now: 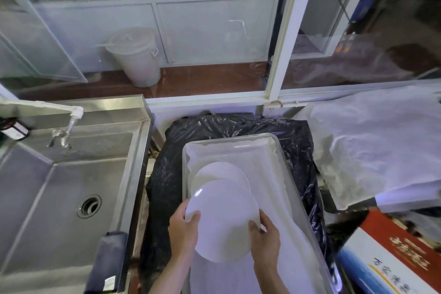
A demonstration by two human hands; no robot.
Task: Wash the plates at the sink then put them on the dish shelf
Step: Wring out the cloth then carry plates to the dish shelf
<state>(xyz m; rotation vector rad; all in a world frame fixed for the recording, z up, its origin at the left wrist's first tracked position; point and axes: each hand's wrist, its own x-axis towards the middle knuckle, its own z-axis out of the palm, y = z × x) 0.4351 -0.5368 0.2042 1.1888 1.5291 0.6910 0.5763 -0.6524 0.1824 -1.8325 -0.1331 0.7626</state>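
I hold a round white plate (223,219) above a metal tray (281,164) lined with white cloth. My left hand (182,229) grips the plate's left rim, thumb on top. My right hand (265,236) grips its right rim. A second white plate (219,170) lies in the tray just beyond the held one, partly covered by it. The steel sink (47,198) with its drain (88,206) is to the left.
A tap (69,126) reaches over the sink's back left. The tray rests on black plastic sheeting (162,186). White cloth (372,141) covers something at the right, with a printed cardboard box (391,258) below it. A dark folded item (107,260) lies on the sink's front edge.
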